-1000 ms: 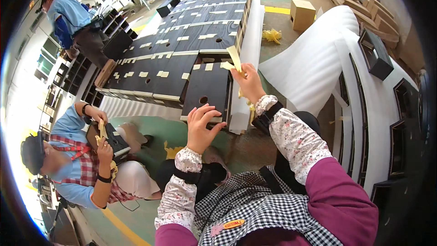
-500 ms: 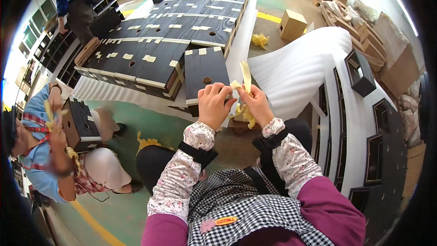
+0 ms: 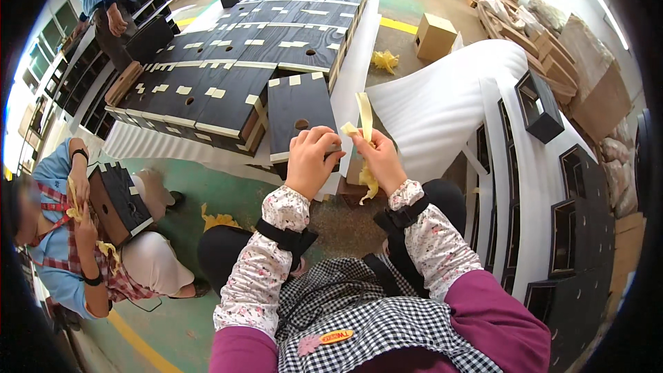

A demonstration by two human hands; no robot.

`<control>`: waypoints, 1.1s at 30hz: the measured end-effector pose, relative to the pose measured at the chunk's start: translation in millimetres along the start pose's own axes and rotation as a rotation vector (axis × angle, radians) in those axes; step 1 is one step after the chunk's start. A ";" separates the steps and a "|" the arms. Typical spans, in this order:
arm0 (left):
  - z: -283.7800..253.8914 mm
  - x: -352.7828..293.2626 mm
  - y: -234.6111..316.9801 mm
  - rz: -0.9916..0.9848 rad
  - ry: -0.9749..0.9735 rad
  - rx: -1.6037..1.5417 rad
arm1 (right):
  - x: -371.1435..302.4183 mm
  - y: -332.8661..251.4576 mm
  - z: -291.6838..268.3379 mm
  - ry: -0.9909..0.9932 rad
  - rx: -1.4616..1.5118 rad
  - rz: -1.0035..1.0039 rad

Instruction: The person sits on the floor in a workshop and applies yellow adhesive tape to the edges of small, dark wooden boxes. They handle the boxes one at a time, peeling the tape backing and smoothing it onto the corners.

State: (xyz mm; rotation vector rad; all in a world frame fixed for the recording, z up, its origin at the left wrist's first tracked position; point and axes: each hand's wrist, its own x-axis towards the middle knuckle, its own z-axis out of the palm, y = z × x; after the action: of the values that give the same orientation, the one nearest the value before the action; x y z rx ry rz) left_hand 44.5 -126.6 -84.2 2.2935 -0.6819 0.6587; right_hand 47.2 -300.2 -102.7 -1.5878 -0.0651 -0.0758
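Observation:
A black wooden box (image 3: pixel 301 100) with a round hole and pale tape tabs along its far edge sits in front of me. My left hand (image 3: pixel 312 164) is at its near right corner, fingers curled and thumb close to the index finger. What those fingers hold, if anything, is hidden. Just to the right, my right hand (image 3: pixel 381 160) pinches a strip of pale yellow masking tape (image 3: pixel 364 116). One end of the strip stands up, a short end points left toward the box, and a crumpled yellow piece (image 3: pixel 368 183) hangs below the hand.
Rows of taped black boxes (image 3: pixel 235 90) lie beyond on white foam sheet (image 3: pixel 442 90). At left, a seated co-worker (image 3: pixel 62 235) handles tape over another black box (image 3: pixel 119 200). Open black frames (image 3: pixel 542 107) stand at right. A carton (image 3: pixel 435 36) and crumpled tape (image 3: pixel 385 61) are on the floor.
My hands have drawn slightly apart, the left staying by the box corner and the right keeping the tape. The co-worker's hands have come together near their box. The whole view has shifted slightly.

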 end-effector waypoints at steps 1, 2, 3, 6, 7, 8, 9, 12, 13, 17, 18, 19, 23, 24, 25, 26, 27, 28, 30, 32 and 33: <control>-0.8 1.6 1.1 0.002 -0.007 -0.001 | 0.6 0.4 0.4 -0.005 0.010 -0.002; -1.3 2.6 2.1 0.005 -0.014 -0.001 | -0.1 0.1 0.7 -0.005 0.013 -0.004; -1.5 3.0 2.8 0.003 -0.024 0.017 | -1.5 -1.0 1.2 -0.006 0.016 -0.006; -1.4 2.9 3.5 0.008 -0.048 0.052 | -2.8 -0.8 0.8 -0.008 -0.027 -0.026; -1.3 2.6 2.1 0.015 -0.059 0.055 | -2.1 -0.4 1.3 -0.012 -0.047 -0.036; -2.2 1.9 0.3 0.021 -0.070 0.059 | -1.9 -1.1 1.6 -0.007 -0.146 -0.117; -6.7 1.0 -4.3 0.008 -0.118 0.016 | -1.6 -2.0 1.7 -0.002 -0.245 -0.198; -37.5 10.3 -13.8 -0.018 -0.332 -0.030 | -7.9 -23.4 -1.0 0.049 -0.554 -0.450; -48.1 6.0 -19.8 0.036 -0.281 0.135 | -9.9 -34.1 4.7 0.058 -0.648 -0.546; -51.7 -8.2 -38.1 0.007 -0.315 0.314 | -8.2 -31.5 19.4 0.008 -1.051 -0.830; -50.6 -11.3 -39.7 0.000 -0.287 0.288 | -10.3 -34.2 23.5 -0.008 -1.108 -0.840; -50.4 -12.2 -38.8 -0.004 -0.283 0.284 | -13.4 -38.4 24.8 -0.029 -1.174 -0.849; -48.7 -13.0 -39.7 0.001 -0.271 0.286 | -21.5 -45.2 25.1 -0.126 -1.248 -0.821; -48.4 -13.9 -39.5 -0.001 -0.269 0.277 | -24.1 -47.0 26.2 -0.133 -1.231 -0.788; -46.8 -13.5 -38.5 0.000 -0.265 0.266 | -28.2 -49.0 26.0 -0.137 -1.219 -0.755; -47.7 -14.4 -39.3 -0.006 -0.261 0.261 | -33.6 -51.4 29.4 -0.148 -1.199 -0.725; -49.6 -14.5 -40.5 -0.024 -0.286 0.294 | -48.3 -56.4 35.1 -0.416 -0.924 -0.308; -47.4 -13.2 -40.5 -0.018 -0.262 0.274 | -72.2 -49.6 47.1 -0.456 -0.946 -0.371; -44.0 -17.6 -43.4 -0.014 -0.235 0.242 | -110.8 -53.1 62.2 -0.529 -0.540 -0.402; -45.5 -16.7 -44.1 -0.013 -0.235 0.255 | -100.4 -53.6 55.4 -0.283 -0.528 -0.482; -46.6 -16.4 -42.7 -0.017 -0.233 0.258 | -81.4 -56.2 47.1 -0.135 -0.581 -0.527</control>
State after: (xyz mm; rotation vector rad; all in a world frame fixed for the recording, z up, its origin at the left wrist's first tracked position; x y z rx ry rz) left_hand 46.2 -61.4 -81.8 2.6415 -0.7186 0.4990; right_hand -38.5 -251.6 -54.9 -2.1174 -0.6129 -0.4296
